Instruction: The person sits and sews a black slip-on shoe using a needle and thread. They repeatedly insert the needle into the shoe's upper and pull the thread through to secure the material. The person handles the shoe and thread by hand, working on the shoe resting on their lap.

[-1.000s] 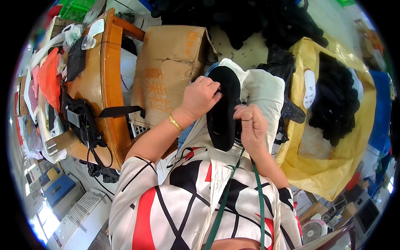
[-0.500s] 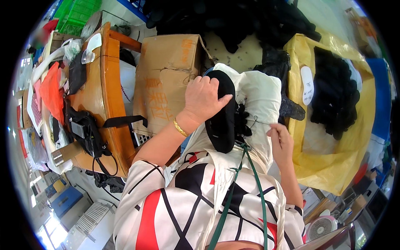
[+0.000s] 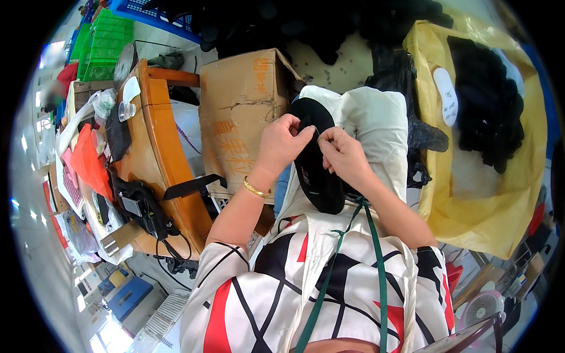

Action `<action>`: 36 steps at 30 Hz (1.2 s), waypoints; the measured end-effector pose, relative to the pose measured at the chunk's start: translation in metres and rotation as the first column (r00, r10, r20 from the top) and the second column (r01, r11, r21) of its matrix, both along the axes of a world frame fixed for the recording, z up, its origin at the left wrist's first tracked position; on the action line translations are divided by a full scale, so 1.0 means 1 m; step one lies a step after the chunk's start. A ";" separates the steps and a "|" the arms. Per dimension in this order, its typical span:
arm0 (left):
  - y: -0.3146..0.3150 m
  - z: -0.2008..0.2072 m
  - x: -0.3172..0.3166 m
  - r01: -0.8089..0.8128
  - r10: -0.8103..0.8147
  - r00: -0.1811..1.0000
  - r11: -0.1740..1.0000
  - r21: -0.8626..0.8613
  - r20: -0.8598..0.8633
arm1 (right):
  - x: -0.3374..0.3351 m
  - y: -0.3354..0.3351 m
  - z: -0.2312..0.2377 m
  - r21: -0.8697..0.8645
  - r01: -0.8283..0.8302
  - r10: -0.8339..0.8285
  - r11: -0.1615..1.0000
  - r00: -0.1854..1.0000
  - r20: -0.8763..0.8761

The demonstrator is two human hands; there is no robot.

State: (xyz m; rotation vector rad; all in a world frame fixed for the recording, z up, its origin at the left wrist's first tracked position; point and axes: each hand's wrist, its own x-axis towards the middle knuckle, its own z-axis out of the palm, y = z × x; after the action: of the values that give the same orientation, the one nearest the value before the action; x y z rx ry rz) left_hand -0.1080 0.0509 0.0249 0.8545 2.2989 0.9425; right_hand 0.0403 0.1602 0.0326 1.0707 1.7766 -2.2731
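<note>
A long black shoe-shaped piece (image 3: 321, 183) lies over my lap on a pale cloth-covered cushion (image 3: 376, 126). My left hand (image 3: 281, 144) is closed on its left edge near the far end, thumb on top. Close beside it, my right hand (image 3: 343, 154) is closed in a pinch above the piece. Between the fingertips of both hands shows a thin bright sliver that looks like a needle (image 3: 318, 130). The rest of it is hidden in the right fingers. No thread can be made out at this moment.
A cardboard box (image 3: 235, 112) stands beyond my left arm, next to a wooden table (image 3: 147, 126) with a black bag (image 3: 138, 203). To the right, a yellow bag-lined container (image 3: 426, 194) holds black pieces and a white sole-shaped card (image 3: 445, 97). Black items are heaped at the far side.
My right hand has come from the right, where a dark thread ran from it, to the black piece beside my left hand. The left hand has shifted slightly along the edge.
</note>
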 end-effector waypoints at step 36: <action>-0.003 -0.001 -0.015 -0.271 0.262 0.646 0.957 -0.105 0.717 | -0.016 -0.022 -0.035 0.861 -0.057 0.190 0.506 0.981 -0.047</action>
State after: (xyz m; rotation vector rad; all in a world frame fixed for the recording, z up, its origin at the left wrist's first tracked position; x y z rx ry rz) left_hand -0.1232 0.0476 0.0241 0.0626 1.7125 1.1570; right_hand 0.0240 0.1378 -0.0021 0.7740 3.0505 -1.2903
